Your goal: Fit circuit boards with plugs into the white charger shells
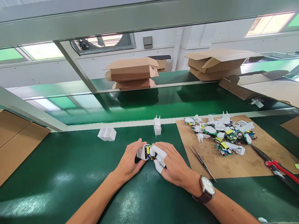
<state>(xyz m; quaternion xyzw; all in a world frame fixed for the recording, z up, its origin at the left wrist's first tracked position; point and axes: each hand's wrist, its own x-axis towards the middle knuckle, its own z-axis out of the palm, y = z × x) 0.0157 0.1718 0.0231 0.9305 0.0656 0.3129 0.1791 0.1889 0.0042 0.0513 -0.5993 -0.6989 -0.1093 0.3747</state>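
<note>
Between my hands, just above the green work surface (86,174), is a small circuit board (148,150) with a yellow-wrapped part, sitting partly inside a white plastic charger housing (140,153). My left hand (129,159) grips the housing between thumb and fingers. White covers sheath some fingers of my right hand (174,163), which is closed on the circuit board's other end; its fingertips hide part of the board. Beyond my hands stands a white charger (157,126) with its plug pins upward. Two white empty housings (106,133) lie side by side farther left.
A brown cardboard sheet (193,168) on the right bears a pile of circuit boards and white plug parts (219,129), tweezers (202,163) and red-handled pliers (272,163). Cardboard boxes (132,73) stand behind the green conveyor belt (140,104). Another cardboard box (21,143) is at left.
</note>
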